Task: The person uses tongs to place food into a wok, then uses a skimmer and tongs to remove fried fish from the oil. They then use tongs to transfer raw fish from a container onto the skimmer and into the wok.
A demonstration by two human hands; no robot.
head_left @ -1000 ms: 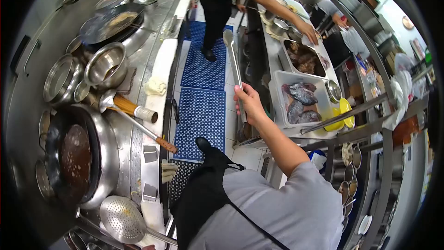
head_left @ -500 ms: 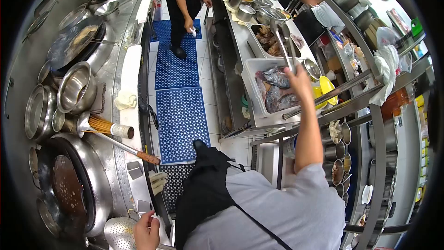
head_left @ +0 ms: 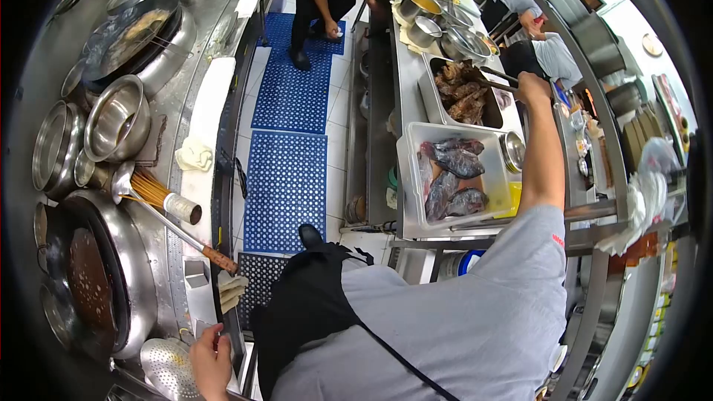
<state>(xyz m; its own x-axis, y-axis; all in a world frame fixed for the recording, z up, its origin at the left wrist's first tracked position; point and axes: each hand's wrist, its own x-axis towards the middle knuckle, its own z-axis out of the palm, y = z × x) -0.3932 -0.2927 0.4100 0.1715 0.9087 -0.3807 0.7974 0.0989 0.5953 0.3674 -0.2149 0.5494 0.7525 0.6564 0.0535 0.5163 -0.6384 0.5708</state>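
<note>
Shut around a pair of metal tongs (head_left: pixel 499 83) is my right hand (head_left: pixel 533 89), stretched over the right counter. The tongs' far ends reach to brown cooked meat pieces (head_left: pixel 462 96) in a deep metal pan (head_left: pixel 437 113). Nearer me, a white plastic tub (head_left: pixel 413 178) holds several whole raw fish (head_left: pixel 457 160). Low on the left, my left hand (head_left: pixel 212 364) hangs loosely curled by the stove edge, fingers a little apart, with nothing visible in it. Beside it lies a perforated skimmer (head_left: pixel 165 366).
A wok of brown liquid (head_left: pixel 93 282), a wooden-handled ladle (head_left: pixel 178 230), a bamboo brush (head_left: pixel 167 197) and steel bowls (head_left: pixel 117 119) line the left stove. Blue mats (head_left: pixel 286 186) cover the aisle, where a co-worker (head_left: pixel 327 0) bends. Another person (head_left: pixel 553 59) is beyond the counter.
My right hand with the tongs has moved from above the fish tub, away and to the right, bringing the tongs to the meat pan. The view has shifted; the co-worker in the aisle bends lower.
</note>
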